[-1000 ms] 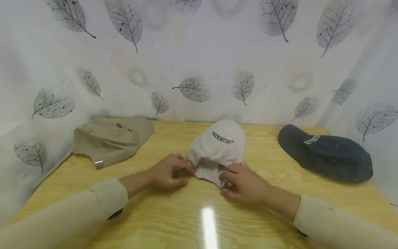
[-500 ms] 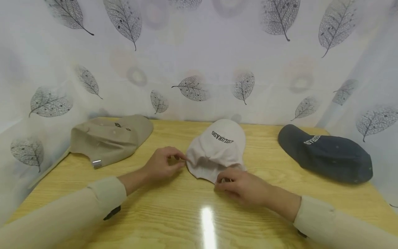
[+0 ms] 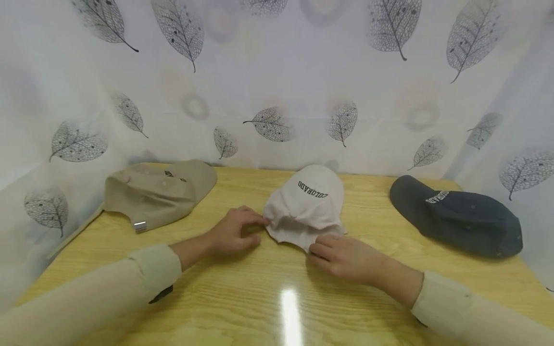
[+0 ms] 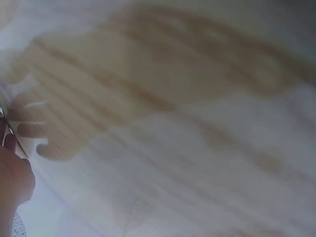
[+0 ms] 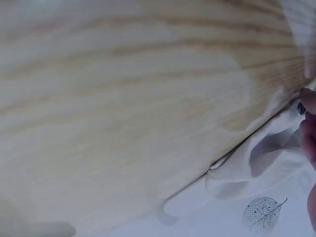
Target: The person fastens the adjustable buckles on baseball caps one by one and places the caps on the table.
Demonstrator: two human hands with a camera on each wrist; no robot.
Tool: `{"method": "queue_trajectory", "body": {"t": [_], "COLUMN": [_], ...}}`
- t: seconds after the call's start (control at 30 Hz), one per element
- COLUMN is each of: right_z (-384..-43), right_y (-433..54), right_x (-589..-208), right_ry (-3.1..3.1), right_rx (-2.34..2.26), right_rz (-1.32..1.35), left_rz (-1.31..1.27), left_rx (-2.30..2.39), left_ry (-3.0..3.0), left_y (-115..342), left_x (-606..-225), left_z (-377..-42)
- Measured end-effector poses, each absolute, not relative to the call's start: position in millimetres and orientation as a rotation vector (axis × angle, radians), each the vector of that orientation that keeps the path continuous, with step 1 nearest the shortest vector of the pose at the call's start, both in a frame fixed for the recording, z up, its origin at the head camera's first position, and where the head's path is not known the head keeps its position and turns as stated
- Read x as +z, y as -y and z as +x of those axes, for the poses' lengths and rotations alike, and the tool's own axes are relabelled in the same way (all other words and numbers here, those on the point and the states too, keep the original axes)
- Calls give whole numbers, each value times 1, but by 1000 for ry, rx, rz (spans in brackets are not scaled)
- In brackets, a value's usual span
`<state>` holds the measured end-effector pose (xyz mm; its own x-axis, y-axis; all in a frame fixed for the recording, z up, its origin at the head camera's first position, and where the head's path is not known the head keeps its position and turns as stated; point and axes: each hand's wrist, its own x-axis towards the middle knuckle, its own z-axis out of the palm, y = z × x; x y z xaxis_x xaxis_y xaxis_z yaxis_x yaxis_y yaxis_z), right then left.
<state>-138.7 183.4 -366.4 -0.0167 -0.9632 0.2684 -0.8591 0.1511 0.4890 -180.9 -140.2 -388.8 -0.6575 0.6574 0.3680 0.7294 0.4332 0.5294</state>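
Note:
A pale baseball cap (image 3: 309, 197) lettered COLORADO lies at the table's middle, brim to the back, its rear opening facing me. My right hand (image 3: 350, 257) pinches the back strap at the near edge. In the right wrist view, the cap's crumpled side (image 5: 237, 180) and a small metal buckle (image 5: 300, 109) show beside the fingers at the right edge. My left hand (image 3: 233, 230) has its fingertips at the cap's left edge, thumb apart below. Only part of that hand (image 4: 15, 175) shows at the left wrist view's edge.
A khaki cap (image 3: 151, 194) with a metal strap buckle lies at the back left. To the right is a dark navy cap (image 3: 467, 218). Behind the glossy wood-grain table (image 3: 242, 302) hangs a leaf-print curtain (image 3: 277, 72).
My right hand first shifted slightly left with the strap, then its fingers closed over the buckle. The left hand drew back from the rear edge and touches the cap's left side. Both other caps stay put.

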Motion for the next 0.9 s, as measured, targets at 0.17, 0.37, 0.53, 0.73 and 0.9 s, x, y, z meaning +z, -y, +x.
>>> {"method": "queue_trajectory", "body": {"t": [0.17, 0.37, 0.53, 0.73, 0.9], "right_z": [-142, -144, -149, -155, -155], "right_y": [-182, -181, -174, -167, -162], "right_x": [-363, -361, -355, -345, -342], "right_ry": [1765, 1732, 1750, 1738, 1731], "right_rx": [-310, -190, 200, 334, 346], "right_rz": [1722, 1688, 1617, 1528, 1506], "left_rz": [-1224, -1224, -1214, -1391, -1619], "left_rx": [-1036, -1055, -1039, -664, -351], "left_ry": [2590, 2544, 2477, 2232, 1943], "left_y": [141, 140, 139, 138, 129], "left_x": [-388, -387, -388, -387, -383], "left_z": [-179, -178, -176, -176, -171]}}
